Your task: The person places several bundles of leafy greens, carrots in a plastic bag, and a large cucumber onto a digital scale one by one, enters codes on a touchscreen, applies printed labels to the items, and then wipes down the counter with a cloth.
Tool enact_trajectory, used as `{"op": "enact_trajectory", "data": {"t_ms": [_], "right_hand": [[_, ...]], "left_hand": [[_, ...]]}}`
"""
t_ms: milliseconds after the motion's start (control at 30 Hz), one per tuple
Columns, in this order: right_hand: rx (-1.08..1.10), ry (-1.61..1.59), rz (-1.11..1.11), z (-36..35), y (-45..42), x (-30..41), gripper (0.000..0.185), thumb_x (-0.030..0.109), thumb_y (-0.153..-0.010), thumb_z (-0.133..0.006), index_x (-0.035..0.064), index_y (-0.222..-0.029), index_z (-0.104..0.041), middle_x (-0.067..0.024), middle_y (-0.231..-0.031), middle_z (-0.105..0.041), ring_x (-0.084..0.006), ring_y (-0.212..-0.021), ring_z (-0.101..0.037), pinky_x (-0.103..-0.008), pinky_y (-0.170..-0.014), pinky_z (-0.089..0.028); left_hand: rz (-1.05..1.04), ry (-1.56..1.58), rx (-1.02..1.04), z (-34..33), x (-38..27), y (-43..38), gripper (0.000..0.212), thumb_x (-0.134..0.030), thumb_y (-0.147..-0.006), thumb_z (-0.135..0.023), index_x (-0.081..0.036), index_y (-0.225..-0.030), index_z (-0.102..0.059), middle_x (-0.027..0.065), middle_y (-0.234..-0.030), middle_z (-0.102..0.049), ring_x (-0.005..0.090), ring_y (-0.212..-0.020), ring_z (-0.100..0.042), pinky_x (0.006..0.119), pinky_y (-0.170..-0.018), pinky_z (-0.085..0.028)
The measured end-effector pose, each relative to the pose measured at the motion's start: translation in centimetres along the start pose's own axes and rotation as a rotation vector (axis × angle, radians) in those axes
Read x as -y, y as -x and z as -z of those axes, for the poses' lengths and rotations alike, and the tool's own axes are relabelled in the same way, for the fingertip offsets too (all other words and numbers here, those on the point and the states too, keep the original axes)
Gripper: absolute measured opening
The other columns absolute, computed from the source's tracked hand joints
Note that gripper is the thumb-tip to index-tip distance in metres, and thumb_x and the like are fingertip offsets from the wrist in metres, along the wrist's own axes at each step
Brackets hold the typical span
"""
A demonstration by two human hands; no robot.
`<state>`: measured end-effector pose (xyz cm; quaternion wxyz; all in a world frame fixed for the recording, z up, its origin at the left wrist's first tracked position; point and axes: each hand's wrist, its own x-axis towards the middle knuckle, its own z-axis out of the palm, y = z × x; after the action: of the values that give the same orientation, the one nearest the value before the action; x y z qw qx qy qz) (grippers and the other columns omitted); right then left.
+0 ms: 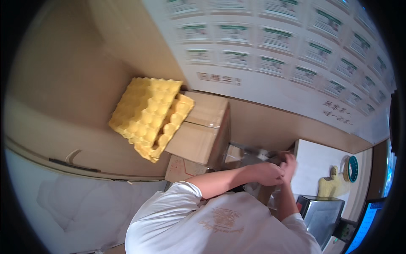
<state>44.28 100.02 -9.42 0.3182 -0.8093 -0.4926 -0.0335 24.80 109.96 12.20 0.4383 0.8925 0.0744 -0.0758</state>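
My left hand (pixel 268 174) reaches across from the left, its fingers bent and meeting my right hand (pixel 288 165). The right hand is raised beside it, blurred by motion. The two hands touch or overlap at the fingertips, and whether anything small is between them cannot be made out. Just beyond them lies a blurred grey and dark object (pixel 258 156), its kind unclear. Below the hands, partly hidden by my forearms, a brown cardboard piece (pixel 265 194) shows. To the left of the hands stands a taped cardboard box (pixel 203 127).
Yellow molded egg trays (pixel 146 111) lean on the box, above another printed carton (pixel 184 170). On the right, a white counter (pixel 309 171) carries a metal-topped scale (pixel 323 216), a yellow cloth (pixel 331 187), and a tape roll (pixel 352 169). A lit screen (pixel 364 225) stands at the edge.
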Motion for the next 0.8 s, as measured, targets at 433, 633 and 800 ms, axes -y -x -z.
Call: {"op": "enact_trajectory", "data": {"t_ms": [433, 633, 800], "right_hand": [[0.128, -0.895, -1.096, 7.2, 23.9, 15.8, 0.032, 0.017, -0.088, -0.053, 0.0064, -0.114, -0.068, -0.0113, -0.101, -0.072, -0.0243, -0.088, -0.069, -0.0394, -0.080, -0.055], [-0.384, -2.015, -0.628, 16.1, 27.5, 20.0, 0.046, 0.030, -0.096, -0.047, 0.0068, -0.135, -0.054, -0.0152, -0.131, -0.059, -0.0308, -0.119, -0.059, -0.0426, -0.100, -0.047], [-0.667, -2.286, -0.596, 18.9, 32.1, 23.5, 0.073, 0.068, -0.097, -0.039, 0.0065, -0.130, -0.059, -0.0122, -0.132, -0.062, -0.0292, -0.118, -0.059, -0.0456, -0.107, -0.043]], "left_hand": [[-0.151, 0.171, 0.052, -9.8, 4.6, 9.1, 0.062, -0.043, -0.088, -0.069, 0.000, -0.131, -0.056, 0.0215, -0.123, -0.065, 0.0315, -0.112, -0.065, 0.039, -0.093, -0.051], [-0.156, 0.190, 0.416, -14.2, 0.3, 5.4, 0.072, -0.047, -0.090, -0.070, 0.000, -0.140, -0.048, 0.0183, -0.129, -0.061, 0.0243, -0.113, -0.062, 0.035, -0.091, -0.051], [-0.107, 0.456, 0.524, -18.0, -6.0, 6.2, 0.017, -0.017, -0.100, -0.058, -0.002, -0.103, -0.065, -0.0011, -0.090, -0.064, 0.0078, -0.082, -0.055, 0.025, -0.074, -0.045]]}}
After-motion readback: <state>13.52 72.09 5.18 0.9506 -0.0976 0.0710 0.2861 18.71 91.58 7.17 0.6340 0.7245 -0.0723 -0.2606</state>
